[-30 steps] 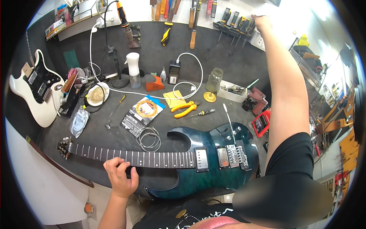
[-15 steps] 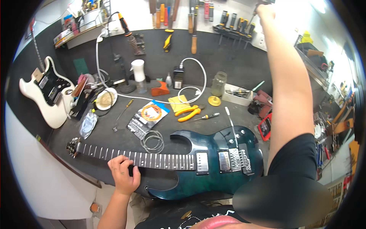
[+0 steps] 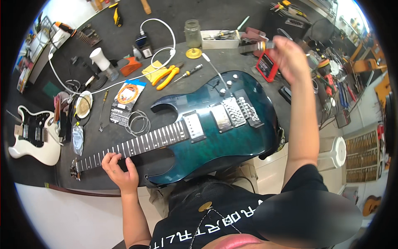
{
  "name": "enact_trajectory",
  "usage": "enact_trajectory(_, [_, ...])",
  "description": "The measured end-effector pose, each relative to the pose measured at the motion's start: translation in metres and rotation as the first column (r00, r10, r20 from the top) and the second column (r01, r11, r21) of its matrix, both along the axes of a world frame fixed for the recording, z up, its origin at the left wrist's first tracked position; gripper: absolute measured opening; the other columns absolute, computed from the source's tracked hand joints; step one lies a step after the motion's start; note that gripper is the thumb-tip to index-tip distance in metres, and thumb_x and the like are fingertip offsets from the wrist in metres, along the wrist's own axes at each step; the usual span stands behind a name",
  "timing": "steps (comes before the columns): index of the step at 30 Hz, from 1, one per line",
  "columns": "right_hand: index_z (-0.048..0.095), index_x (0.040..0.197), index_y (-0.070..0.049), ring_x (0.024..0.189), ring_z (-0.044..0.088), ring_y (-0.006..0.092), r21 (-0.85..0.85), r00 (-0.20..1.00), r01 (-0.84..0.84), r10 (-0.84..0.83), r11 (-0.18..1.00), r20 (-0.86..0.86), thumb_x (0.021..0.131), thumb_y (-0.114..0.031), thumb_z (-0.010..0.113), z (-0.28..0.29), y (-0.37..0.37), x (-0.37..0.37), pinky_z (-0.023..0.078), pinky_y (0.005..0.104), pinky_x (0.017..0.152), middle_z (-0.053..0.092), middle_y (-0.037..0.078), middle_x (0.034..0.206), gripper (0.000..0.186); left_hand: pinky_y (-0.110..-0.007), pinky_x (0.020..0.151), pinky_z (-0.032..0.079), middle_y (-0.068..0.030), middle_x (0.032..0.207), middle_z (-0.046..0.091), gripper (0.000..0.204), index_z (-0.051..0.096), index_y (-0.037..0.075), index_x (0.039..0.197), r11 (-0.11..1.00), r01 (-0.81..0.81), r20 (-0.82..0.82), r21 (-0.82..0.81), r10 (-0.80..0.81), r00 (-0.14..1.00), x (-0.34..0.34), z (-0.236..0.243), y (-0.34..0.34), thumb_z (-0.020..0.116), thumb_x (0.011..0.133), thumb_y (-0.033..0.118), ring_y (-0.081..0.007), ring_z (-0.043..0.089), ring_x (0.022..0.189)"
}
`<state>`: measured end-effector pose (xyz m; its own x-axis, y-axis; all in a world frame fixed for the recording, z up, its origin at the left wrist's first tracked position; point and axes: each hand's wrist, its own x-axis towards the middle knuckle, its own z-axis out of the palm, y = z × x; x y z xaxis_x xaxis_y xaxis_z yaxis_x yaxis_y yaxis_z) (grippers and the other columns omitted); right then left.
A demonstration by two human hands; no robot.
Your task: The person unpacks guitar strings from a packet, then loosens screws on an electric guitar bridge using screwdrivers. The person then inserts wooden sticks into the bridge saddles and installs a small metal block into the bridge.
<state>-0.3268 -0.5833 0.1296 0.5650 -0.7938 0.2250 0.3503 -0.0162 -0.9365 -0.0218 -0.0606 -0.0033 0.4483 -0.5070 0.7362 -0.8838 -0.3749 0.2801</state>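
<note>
A teal-blue electric guitar (image 3: pixel 232 143) lies face up with no strings over its frets, its neck pointing left. Its whammy bar (image 3: pixel 212 68) sticks up at the bridge. My left hand (image 3: pixel 120 172) grips the neck near the headstock, fingers curled on the fretboard and thumb apart. Raised beyond the guitar body at the right, my right hand (image 3: pixel 290 58) is closed on a slim tool (image 3: pixel 255 47) with a dark, yellow-banded handle. Motion smears it, so its exact kind is unclear. Under the tool stands a red-framed case (image 3: pixel 267 66).
Beyond the neck lie a coil of wire (image 3: pixel 139 123), a string packet (image 3: pixel 126 97), yellow pliers (image 3: pixel 168 78) and a screwdriver (image 3: pixel 188 72). A glass jar (image 3: pixel 192 35) and a white tray (image 3: pixel 219 41) stand farther back. A white guitar body (image 3: pixel 35 141) leans at the left.
My right hand has come down from the tool rack on the wall and now holds a tool. The view has turned rightward and down. My left hand stays on the neck, nearer the headstock.
</note>
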Motion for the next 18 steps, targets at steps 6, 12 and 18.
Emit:
enact_trajectory(6, [0.066, 0.129, 0.005, 0.091, 0.071, 0.0176, 0.198, 0.973, 0.229, -0.217, 0.953, -0.083, 0.108, -0.016, 0.063, -0.115, 0.026, -0.085, 0.063, 0.0307, 0.081, 0.072, 0.011, 0.11, 0.03, -0.049, 0.102, 0.045, -0.0212, 0.125, 0.056, 0.029, 0.06, 0.0, 0.117, 0.999, 0.011, 0.053, 0.032, -0.012, 0.999, 0.001, -0.004, 0.003, 0.068, 0.089, 0.004, -0.0387, 0.055, 0.116])
enact_trajectory(12, [0.067, 0.131, 0.006, 0.088, 0.071, 0.0167, 0.162, 0.949, 0.301, -0.277, 0.94, -0.153, 0.107, -0.015, 0.066, -0.13, 0.023, -0.085, 0.062, 0.0303, 0.08, 0.072, 0.01, 0.107, 0.033, -0.051, 0.105, 0.045, -0.0229, 0.127, 0.055, 0.027, 0.06, -0.003, 0.116, 0.999, -0.03, 0.065, 0.035, 0.028, 0.997, -0.003, -0.003, -0.001, 0.065, 0.091, 0.004, -0.0414, 0.054, 0.121])
enact_trajectory(18, [0.07, 0.128, 0.006, 0.083, 0.071, 0.0162, 0.132, 0.949, 0.28, -0.254, 0.951, -0.186, 0.105, -0.015, 0.069, -0.125, 0.032, -0.079, 0.062, 0.0296, 0.079, 0.072, 0.009, 0.103, 0.032, -0.051, 0.108, 0.043, -0.0223, 0.13, 0.055, 0.027, 0.059, -0.003, 0.119, 0.996, -0.045, 0.089, 0.082, 0.038, 0.995, 0.0, -0.005, -0.001, 0.063, 0.094, 0.005, -0.0402, 0.053, 0.127])
